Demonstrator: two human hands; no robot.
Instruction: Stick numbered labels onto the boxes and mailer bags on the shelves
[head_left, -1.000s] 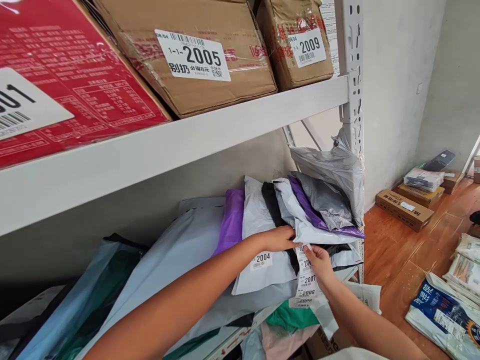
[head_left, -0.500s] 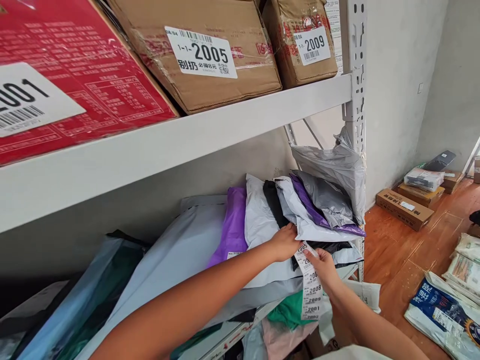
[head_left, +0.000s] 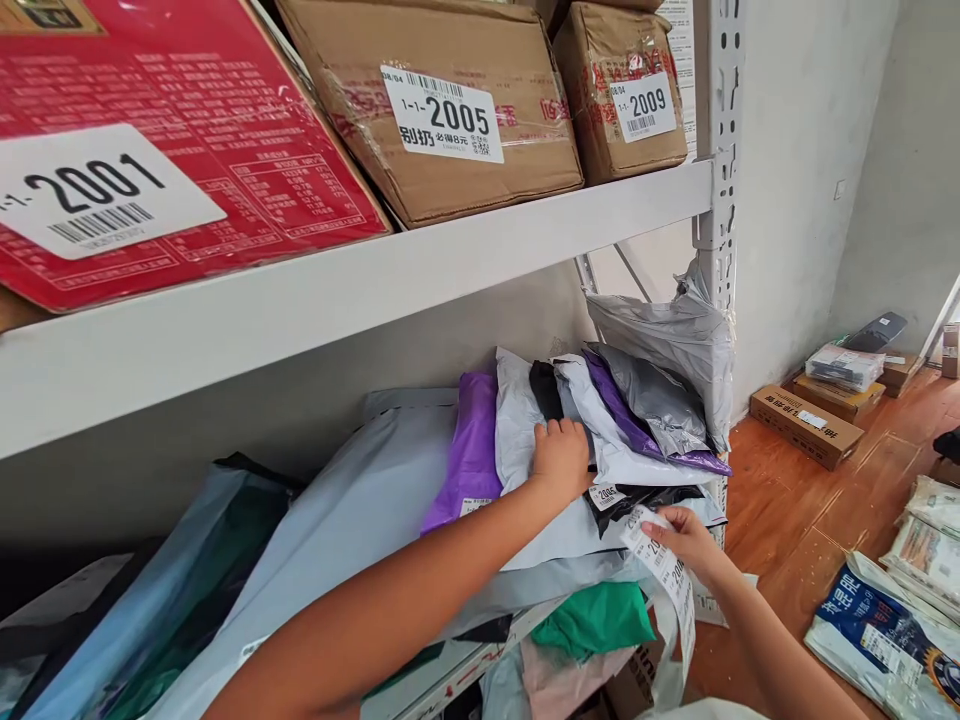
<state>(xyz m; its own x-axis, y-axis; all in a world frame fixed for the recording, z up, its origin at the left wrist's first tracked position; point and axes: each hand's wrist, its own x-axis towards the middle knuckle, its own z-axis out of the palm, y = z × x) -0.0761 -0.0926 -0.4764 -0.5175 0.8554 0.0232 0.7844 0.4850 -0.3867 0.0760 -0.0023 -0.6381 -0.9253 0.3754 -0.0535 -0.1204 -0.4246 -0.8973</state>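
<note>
One label strip (head_left: 666, 568) is pinched in the right hand (head_left: 686, 540).

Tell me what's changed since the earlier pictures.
The right hand has drawn the white paper label strip rightward; a white 2005 label now sits apart from it, on the black plastic parcel. The left hand has risen slightly. The brown cardboard boxes stay on the white metal shelf.

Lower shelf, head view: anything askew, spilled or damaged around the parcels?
The grey plastic by the post looks odd: crumpled and bunched at the top, unlike the smoother parcels. The label strip curling from the right hand looks ordinary. No spill shows.
</note>
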